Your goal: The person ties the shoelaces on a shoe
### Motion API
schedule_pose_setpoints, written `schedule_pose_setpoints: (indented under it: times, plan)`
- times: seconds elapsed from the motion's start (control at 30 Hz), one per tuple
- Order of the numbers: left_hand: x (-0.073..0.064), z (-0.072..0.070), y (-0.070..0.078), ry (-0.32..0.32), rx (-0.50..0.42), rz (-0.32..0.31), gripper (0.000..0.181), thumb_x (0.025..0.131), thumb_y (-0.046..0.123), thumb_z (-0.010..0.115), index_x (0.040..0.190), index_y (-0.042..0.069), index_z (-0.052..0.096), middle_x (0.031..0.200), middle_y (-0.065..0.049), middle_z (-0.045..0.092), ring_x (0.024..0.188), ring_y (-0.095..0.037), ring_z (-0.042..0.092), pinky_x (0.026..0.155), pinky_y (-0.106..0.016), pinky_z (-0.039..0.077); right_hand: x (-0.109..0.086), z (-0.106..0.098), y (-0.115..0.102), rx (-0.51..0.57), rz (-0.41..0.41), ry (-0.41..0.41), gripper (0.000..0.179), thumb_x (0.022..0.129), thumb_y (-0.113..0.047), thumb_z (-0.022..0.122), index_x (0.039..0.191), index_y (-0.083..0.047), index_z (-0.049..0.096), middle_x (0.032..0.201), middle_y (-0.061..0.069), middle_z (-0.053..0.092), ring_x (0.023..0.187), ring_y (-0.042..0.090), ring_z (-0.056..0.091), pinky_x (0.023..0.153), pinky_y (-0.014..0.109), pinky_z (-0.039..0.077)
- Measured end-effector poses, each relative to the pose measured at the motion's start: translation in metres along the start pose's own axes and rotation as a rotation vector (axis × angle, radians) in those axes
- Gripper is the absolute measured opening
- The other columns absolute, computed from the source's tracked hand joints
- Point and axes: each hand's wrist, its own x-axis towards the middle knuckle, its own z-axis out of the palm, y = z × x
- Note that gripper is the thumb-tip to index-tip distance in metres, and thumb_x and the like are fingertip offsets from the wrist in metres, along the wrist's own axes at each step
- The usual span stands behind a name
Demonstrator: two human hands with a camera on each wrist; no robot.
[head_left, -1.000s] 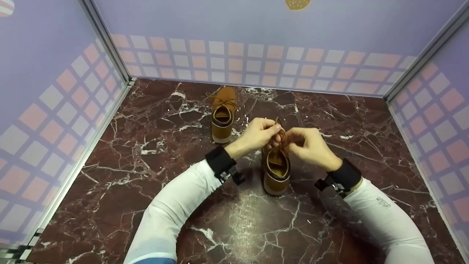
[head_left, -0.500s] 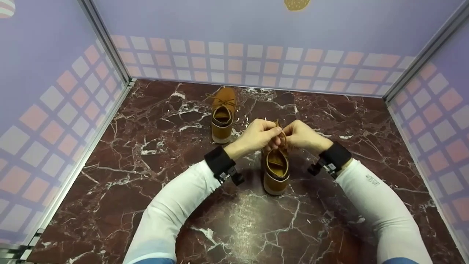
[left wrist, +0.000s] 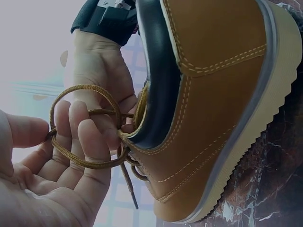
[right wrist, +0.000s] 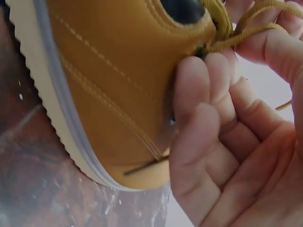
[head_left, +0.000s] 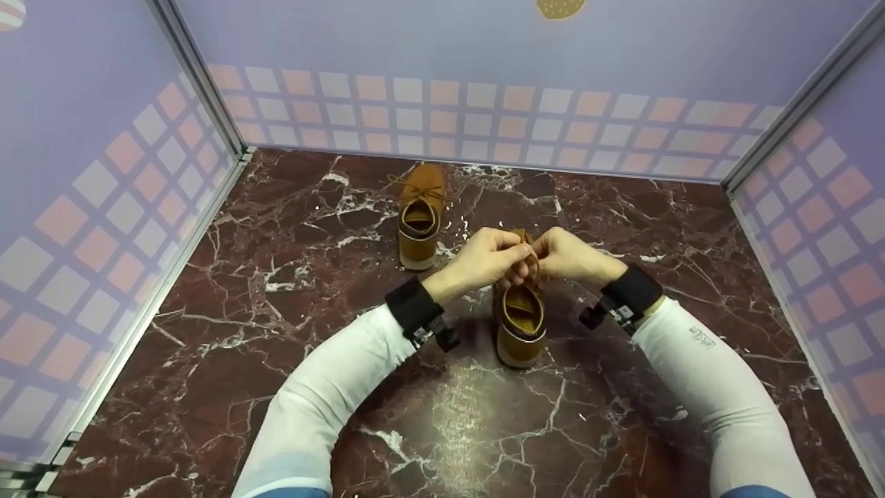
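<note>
A tan lace-up shoe stands on the marbled surface, heel toward me, its front part hidden by my hands. My left hand pinches a brown shoelace between thumb and fingers, and the lace forms a round loop over those fingers in the left wrist view. Close beside it, my right hand has its fingers bent in at the lace, near the top eyelets. The right wrist view shows its thumb against the cord. One dark lace tip lies over the shoe's side.
A matching shoe, its lace in a bow, stands farther back on the left. Purple panels with pink and white squares enclose the dark red marbled surface at the back and both sides.
My right hand has moved left and slightly away from me, closing in on the lace beside my left hand. The left hand stays nearly in place, and both shoes stand as before.
</note>
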Motion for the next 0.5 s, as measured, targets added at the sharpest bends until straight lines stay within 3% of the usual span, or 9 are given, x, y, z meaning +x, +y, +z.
schedule_pose_setpoints:
  times: [0.17, 0.33, 0.4, 0.5]
  plan:
    - [0.001, 0.001, -0.001, 0.073, 0.009, 0.061, 0.025, 0.112, 0.014, 0.064, 0.109, -0.003, 0.082, 0.075, 0.004, 0.073, 0.062, -0.007, 0.066, 0.054, -0.022, 0.054, -0.007, 0.004, 0.003, 0.320, 0.049, 0.068, 0.024, 0.110, -0.011, 0.058, 0.095, -0.004, 0.075, 0.071, -0.005, 0.072, 0.058, 0.006, 0.064, 0.054, 0.019, 0.052]
    - [0.004, 0.002, 0.002, 0.198, 0.035, 0.115, 0.022, 0.109, 0.014, 0.068, 0.109, -0.001, 0.085, 0.089, -0.012, 0.081, 0.074, -0.011, 0.065, 0.066, -0.017, 0.051, -0.014, 0.002, -0.001, 0.685, 0.023, 0.251, 0.028, 0.119, -0.017, 0.042, 0.104, -0.009, 0.064, 0.085, 0.001, 0.080, 0.074, 0.015, 0.077, 0.068, 0.027, 0.064]
    - [0.005, 0.002, 0.005, 0.245, 0.001, 0.111, 0.023, 0.109, 0.014, 0.068, 0.107, -0.001, 0.085, 0.097, -0.015, 0.084, 0.079, -0.010, 0.066, 0.072, -0.018, 0.052, -0.015, 0.001, -0.004, 0.790, -0.012, 0.329, 0.031, 0.121, -0.022, 0.040, 0.104, -0.010, 0.063, 0.089, 0.001, 0.082, 0.080, 0.017, 0.079, 0.075, 0.030, 0.066]
    - [0.008, 0.002, 0.012, 0.290, -0.138, 0.096, 0.028, 0.113, 0.014, 0.063, 0.104, -0.003, 0.083, 0.100, -0.014, 0.084, 0.085, -0.008, 0.070, 0.086, -0.027, 0.063, -0.017, -0.001, -0.012, 0.927, -0.055, 0.408, 0.039, 0.123, -0.030, 0.037, 0.102, -0.013, 0.064, 0.092, 0.002, 0.084, 0.085, 0.019, 0.080, 0.081, 0.033, 0.065]
